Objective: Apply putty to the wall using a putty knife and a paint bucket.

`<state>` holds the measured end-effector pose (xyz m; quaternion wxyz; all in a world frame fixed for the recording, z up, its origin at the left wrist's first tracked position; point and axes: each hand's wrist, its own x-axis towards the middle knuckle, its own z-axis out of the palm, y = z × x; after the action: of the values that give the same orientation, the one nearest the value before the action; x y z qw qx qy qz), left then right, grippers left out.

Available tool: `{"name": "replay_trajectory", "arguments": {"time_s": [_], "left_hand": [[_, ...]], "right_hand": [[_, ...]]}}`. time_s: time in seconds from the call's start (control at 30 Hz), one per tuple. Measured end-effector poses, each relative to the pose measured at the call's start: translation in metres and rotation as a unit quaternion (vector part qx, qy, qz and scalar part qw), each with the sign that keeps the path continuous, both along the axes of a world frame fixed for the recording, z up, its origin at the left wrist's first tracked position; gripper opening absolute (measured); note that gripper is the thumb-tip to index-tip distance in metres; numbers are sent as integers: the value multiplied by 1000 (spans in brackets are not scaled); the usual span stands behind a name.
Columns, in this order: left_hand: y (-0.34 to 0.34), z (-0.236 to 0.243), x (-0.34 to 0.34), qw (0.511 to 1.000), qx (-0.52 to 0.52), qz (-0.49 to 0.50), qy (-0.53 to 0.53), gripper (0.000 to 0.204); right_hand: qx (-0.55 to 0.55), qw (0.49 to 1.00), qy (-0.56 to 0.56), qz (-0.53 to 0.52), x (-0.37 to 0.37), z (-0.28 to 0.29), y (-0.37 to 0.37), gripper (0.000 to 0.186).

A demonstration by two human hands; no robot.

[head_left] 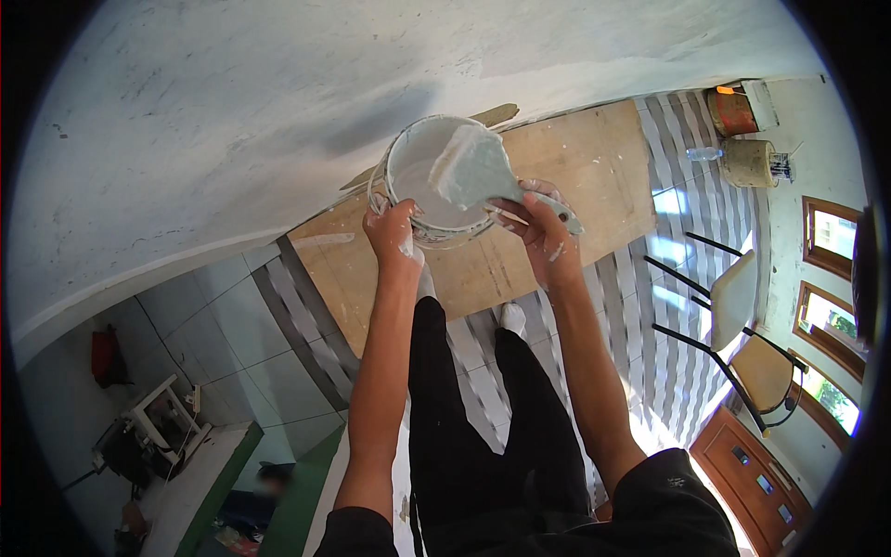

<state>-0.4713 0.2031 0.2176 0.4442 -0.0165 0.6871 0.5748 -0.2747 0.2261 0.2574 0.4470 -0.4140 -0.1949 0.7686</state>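
Note:
A white paint bucket (401, 176) with a wire handle hangs in front of me, close to the wall. My left hand (394, 227) grips its near left rim, with white paint smeared on the skin. In my right hand (540, 223) is a wide paintbrush (478, 165), held by its grey handle. Thick white paint coats the bristles, which lie over the bucket's opening. Pale paint shows inside the bucket below the brush. White spots mark my right wrist.
The pale wall (232, 111) curves along the far side. Below the bucket lies a plywood sheet (594, 176) on striped floor tiles. At the right are a chair (742, 316), a plastic bottle (703, 154), paint-stained containers (745, 162) and a wooden door (756, 473).

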Motion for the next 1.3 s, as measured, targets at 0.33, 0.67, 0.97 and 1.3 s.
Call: {"name": "replay_trajectory", "arguments": {"time_s": [0.33, 0.67, 0.97, 1.3], "left_hand": [[12, -30, -13, 1000, -10, -18, 5, 22], [4, -58, -21, 1000, -10, -10, 16, 30], [-26, -67, -26, 998, -55, -9, 14, 25], [-53, -77, -30, 995, -91, -22, 26, 28]], "right_hand": [[19, 993, 49, -103, -43, -23, 41, 22], [68, 986, 72, -134, -57, -23, 75, 25], [-29, 975, 24, -221, -68, -69, 64, 24], [31, 945, 60, -320, -116, 8, 89, 22]]}}
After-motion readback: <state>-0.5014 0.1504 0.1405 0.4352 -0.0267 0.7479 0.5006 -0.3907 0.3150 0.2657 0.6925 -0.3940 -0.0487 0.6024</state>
